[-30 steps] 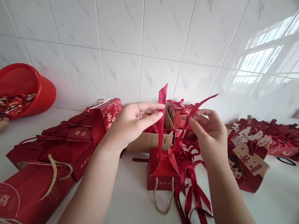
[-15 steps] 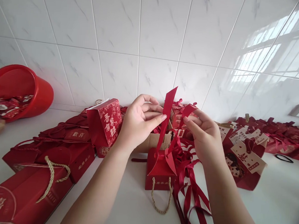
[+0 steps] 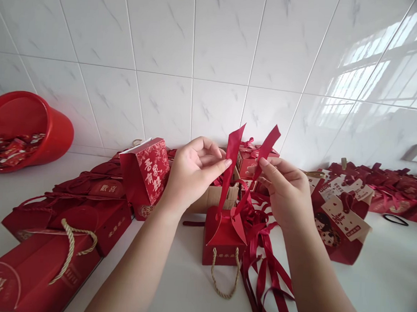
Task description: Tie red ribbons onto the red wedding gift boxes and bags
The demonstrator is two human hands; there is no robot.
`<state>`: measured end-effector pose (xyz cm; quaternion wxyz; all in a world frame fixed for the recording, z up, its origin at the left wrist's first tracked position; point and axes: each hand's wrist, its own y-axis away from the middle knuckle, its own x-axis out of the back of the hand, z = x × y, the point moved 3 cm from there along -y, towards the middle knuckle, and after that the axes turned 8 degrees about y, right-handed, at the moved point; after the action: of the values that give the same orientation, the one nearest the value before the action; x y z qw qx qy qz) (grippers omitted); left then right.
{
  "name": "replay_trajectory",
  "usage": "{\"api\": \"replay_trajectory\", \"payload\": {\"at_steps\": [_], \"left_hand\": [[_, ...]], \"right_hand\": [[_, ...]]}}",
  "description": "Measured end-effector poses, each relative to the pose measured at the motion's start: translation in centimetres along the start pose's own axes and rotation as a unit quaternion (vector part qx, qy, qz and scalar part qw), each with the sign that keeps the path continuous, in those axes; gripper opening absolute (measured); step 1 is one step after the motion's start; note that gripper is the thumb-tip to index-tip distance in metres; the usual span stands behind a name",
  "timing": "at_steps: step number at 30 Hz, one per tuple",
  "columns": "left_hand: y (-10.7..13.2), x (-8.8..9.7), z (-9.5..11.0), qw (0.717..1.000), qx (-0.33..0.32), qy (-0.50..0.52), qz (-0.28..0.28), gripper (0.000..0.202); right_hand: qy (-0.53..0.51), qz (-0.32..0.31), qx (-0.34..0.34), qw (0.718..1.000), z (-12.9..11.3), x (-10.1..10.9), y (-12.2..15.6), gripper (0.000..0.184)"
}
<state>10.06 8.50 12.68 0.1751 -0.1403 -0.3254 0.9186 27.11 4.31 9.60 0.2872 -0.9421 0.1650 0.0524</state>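
A small red gift box [image 3: 224, 237] stands upright in front of me, with a gold rope handle [image 3: 221, 294] hanging down its front. A red ribbon [image 3: 233, 150] is threaded through the holes in its top flaps, and both ends rise upward in a V. My left hand [image 3: 198, 172] pinches the left end between thumb and fingers. Between the thumb and fingers of my right hand [image 3: 286, 184] is the right end. Both ends stick up above the fingertips. Loose red ribbons [image 3: 268, 268] lie in a tangle just right of the box.
Several red gift boxes [image 3: 74, 213] crowd the left side, near a taller red box [image 3: 146, 171]. A red bucket [image 3: 60, 128] lies tipped with wrapped sweets inside. Behind the small box is a cardboard carton [image 3: 209, 198]. More boxes [image 3: 345, 230] stand right, along the tiled wall [image 3: 166, 31].
The ribbon's right end, folded over my right fingers before, now points straight up. The other person's hands at the bucket have gone from view.
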Motion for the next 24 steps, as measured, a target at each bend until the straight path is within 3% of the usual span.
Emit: {"api": "replay_trajectory", "payload": {"at_steps": [5,9,15,18,24], "left_hand": [[0.2,-0.9,0.0,0.998,-0.005,-0.008,-0.058,0.013],[0.6,-1.8,-0.4,0.994,0.035,-0.014,-0.101,0.022],[0.6,-1.5,-1.1,0.997,0.056,0.000,-0.052,0.033],[0.4,-1.4,-1.1,0.996,0.070,0.017,-0.055,0.037],[0.1,-1.2,-1.0,0.996,0.026,-0.046,-0.065,0.015]], "right_hand": [[-0.007,-0.024,-0.014,1.000,0.1,-0.1,0.0,0.008],[0.006,-0.067,-0.005,0.998,0.1,-0.2,0.0,0.005],[0.044,-0.127,0.009,0.991,-0.1,-0.5,0.2,0.005],[0.062,-0.145,-0.006,0.987,-0.3,-0.7,0.4,0.005],[0.045,-0.192,-0.001,0.980,-0.6,-0.9,0.5,0.011]]}}
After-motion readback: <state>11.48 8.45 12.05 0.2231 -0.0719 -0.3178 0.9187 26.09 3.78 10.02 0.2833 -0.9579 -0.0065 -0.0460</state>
